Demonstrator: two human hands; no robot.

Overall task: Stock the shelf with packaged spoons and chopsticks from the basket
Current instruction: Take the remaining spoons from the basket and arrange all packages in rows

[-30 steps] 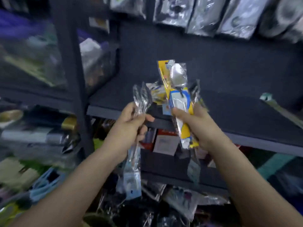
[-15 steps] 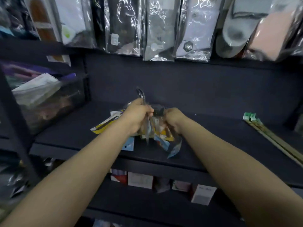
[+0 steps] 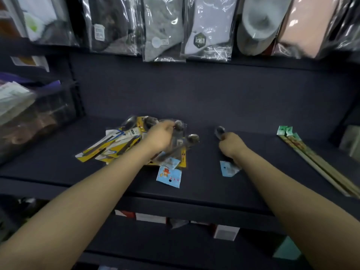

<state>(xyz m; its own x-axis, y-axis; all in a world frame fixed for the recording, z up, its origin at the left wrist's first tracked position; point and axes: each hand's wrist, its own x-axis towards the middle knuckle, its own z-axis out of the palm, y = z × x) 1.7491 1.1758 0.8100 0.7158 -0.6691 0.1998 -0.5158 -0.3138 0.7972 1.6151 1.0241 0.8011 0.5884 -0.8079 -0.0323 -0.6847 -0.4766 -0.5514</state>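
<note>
Grip: right hand (image 3: 230,144) curled round one clear-wrapped spoon pack (image 3: 227,168); spoon bowl pokes out past the knuckles, blue header card sticks out toward the shelf front. Left hand (image 3: 160,136) fingers curled over a spoon pack on top of the pile, bowl just past the fingertips; blurred, so exact pinch unclear.
Lower shelf: small boxes (image 3: 226,231), white and red, under the front lip, partly hidden by the arms.
Shelf: dark shelf (image 3: 204,188) with both forearms reaching over its front edge.
Blue card: loose blue header card (image 3: 169,177) with an orange cartoon figure, lying near the front, part of a clear spoon pack running up under the left hand.
Spoon pile: yellow-carded spoon packs (image 3: 109,148) fanned flat on the shelf, left of centre, overlapping, some under the left hand.
Gap: right-hand pack well apart from the pile, bare shelf between.
Chopsticks: packaged chopsticks (image 3: 319,166) with green header, lying diagonally at the right end, apart from both hands.
Left bay: clear bin (image 3: 35,121) of blurred goods.
Above: bagged socks (image 3: 206,34) hanging in a row.
</note>
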